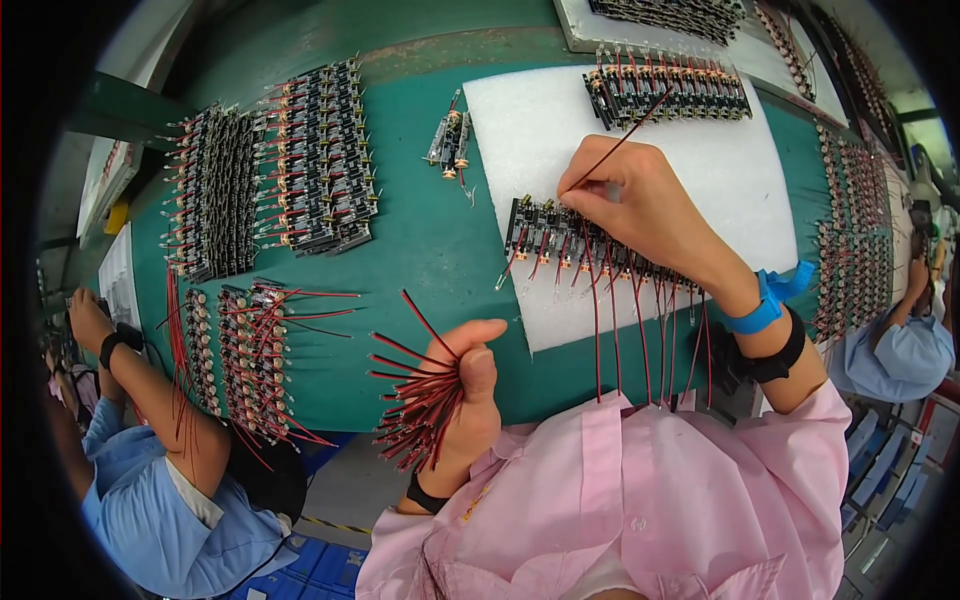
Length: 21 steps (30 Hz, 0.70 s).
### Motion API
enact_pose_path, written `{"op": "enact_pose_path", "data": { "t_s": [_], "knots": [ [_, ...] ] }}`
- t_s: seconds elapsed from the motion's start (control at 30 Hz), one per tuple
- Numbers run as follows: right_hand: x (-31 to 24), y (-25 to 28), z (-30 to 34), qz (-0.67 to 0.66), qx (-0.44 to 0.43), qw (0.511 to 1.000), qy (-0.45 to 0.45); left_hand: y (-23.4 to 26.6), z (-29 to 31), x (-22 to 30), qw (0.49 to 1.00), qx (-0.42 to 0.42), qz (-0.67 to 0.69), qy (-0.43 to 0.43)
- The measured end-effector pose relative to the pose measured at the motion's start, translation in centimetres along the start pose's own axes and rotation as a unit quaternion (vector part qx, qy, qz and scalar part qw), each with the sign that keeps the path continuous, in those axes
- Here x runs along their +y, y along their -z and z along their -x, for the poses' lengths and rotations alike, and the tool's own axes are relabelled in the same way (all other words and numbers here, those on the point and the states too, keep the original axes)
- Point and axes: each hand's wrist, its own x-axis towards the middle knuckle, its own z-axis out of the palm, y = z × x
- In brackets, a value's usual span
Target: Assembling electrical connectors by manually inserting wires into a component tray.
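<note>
A bundle of red-and-black wires [425,405] fans out of my left hand [470,400], whose fingers are wrapped round it near the table's front edge. My right hand [635,190] pinches a single red-and-black wire [620,140] between thumb and fingertips, over the left part of a row of small black circuit boards [560,235]. That row lies on a white foam sheet [770,210]. Several wires hang from it toward my pink shirt. My right hand and wrist cover part of the row.
Another board row [670,90] lies at the foam's far edge. Stacked boards [315,160] and wired boards [255,350] stand at the left of the green table [420,260]. A few loose boards [450,140] lie beside the foam. Co-workers in blue sit left [180,510] and right [890,350].
</note>
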Motion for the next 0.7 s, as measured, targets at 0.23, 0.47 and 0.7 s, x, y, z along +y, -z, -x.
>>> {"op": "enact_pose_path", "data": {
  "t_s": [0.23, 0.47, 0.7],
  "knots": [
    [0.17, 0.09, -0.24, 0.053, -0.001, 0.996, 0.071, -0.17, -0.05, 0.05, 1.0, 0.003, -0.005, 0.003],
    [0.48, 0.37, -0.08, -0.047, 0.028, 0.999, 0.002, -0.51, -0.14, -0.02, 1.0, 0.017, -0.001, 0.002],
    [0.66, 0.66, 0.25, -0.059, 0.053, 0.997, 0.007, -0.85, -0.32, 0.08, 0.999, 0.028, 0.009, 0.035]
  ]
}}
